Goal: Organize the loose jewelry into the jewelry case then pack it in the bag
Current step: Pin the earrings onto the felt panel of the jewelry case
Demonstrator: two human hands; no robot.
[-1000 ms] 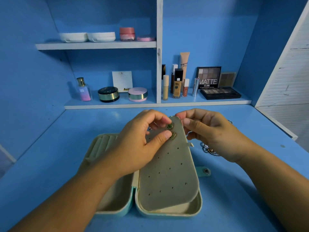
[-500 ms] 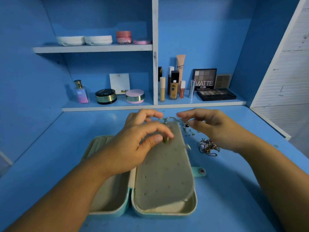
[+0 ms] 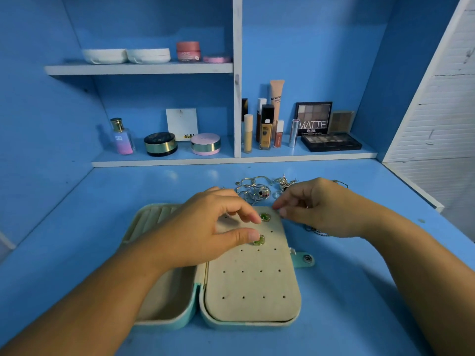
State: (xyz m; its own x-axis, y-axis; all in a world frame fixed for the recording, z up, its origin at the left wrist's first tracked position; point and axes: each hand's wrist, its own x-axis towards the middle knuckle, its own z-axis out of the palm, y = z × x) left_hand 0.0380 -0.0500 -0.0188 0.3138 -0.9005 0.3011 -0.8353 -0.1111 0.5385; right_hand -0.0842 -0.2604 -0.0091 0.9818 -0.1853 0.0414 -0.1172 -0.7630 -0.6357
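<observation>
The teal jewelry case (image 3: 205, 322) lies open on the desk. Its beige earring panel (image 3: 254, 283), dotted with holes, lies flat over the right half. Two green earrings sit near the panel's top, an upper one (image 3: 265, 217) and a lower one (image 3: 259, 240). My left hand (image 3: 205, 227) hovers over the panel with curved fingers, the thumb tip touching the lower earring and the index tip beside the upper one. My right hand (image 3: 318, 206) is loosely curled at the panel's top right corner and holds nothing I can see. Loose silver jewelry (image 3: 254, 191) lies just behind the case.
A chain (image 3: 317, 231) peeks out under my right hand. The case's snap tab (image 3: 305, 259) sticks out to the right. Cosmetics fill the back shelf: a perfume bottle (image 3: 120, 137), compacts, tubes and an eyeshadow palette (image 3: 331, 142). A white louvred panel (image 3: 442, 124) stands at the right.
The earring panel, held tilted up a second ago, now lies flat in the case. Both hands have come off it, and the right hand has drawn back to its corner.
</observation>
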